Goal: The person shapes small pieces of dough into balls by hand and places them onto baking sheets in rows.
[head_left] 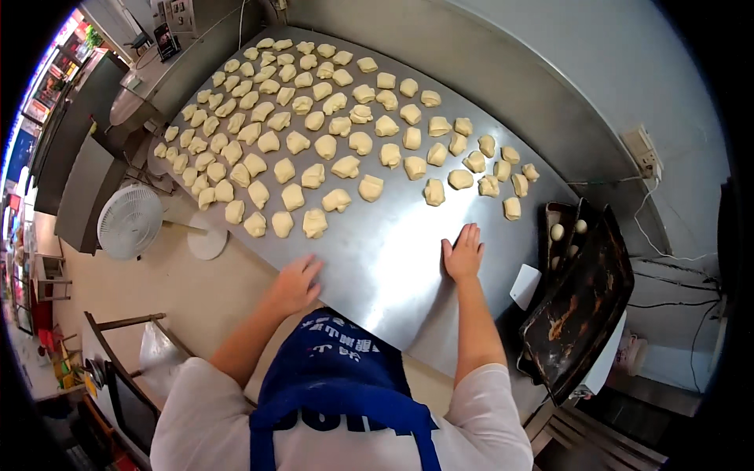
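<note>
dough pieces (371,187): loose rows, far and left on steel table (369,259), some far right
right hand (465,255): looks flat on metal, fingers together, thumb apart, nothing held
left hand (296,284): near edge, blurred, nothing seen in it; spread can't tell
dough handling: probably soft; light touch, keep gaps against sticking
dark trays (577,314): right, keep elbow clear

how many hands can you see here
2: the left hand, blurred, by the near edge of the steel table; the right hand on or just above its surface, nearer the dark trays. No others show.
</note>
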The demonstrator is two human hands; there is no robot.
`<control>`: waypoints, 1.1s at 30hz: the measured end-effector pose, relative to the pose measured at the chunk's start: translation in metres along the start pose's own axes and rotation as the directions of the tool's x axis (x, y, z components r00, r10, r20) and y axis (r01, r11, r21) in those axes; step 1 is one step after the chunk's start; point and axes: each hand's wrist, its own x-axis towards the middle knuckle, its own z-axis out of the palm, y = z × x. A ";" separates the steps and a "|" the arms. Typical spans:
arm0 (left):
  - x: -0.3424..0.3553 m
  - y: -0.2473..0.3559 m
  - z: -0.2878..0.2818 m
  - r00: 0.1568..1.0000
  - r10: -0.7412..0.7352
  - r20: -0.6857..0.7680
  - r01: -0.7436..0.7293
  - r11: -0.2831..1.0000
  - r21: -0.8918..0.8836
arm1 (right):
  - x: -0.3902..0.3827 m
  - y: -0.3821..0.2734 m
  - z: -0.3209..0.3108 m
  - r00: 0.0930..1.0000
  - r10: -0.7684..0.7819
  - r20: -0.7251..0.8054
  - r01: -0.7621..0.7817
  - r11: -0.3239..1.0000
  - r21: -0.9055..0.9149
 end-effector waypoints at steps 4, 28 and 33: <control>0.065 -0.031 0.024 0.902 -0.160 -0.401 0.220 0.969 0.109 | 0.029 -0.017 -0.005 0.996 -0.085 0.018 0.083 0.993 0.083; 0.092 0.043 -0.033 0.883 -0.330 -0.334 0.281 0.941 -0.188 | 0.142 0.093 -0.078 0.946 -0.063 -0.317 0.167 0.936 0.310; 0.059 0.043 -0.006 0.965 -0.176 -0.197 0.150 0.979 -0.139 | 0.009 0.052 -0.097 0.907 -0.185 -0.379 0.298 0.917 0.266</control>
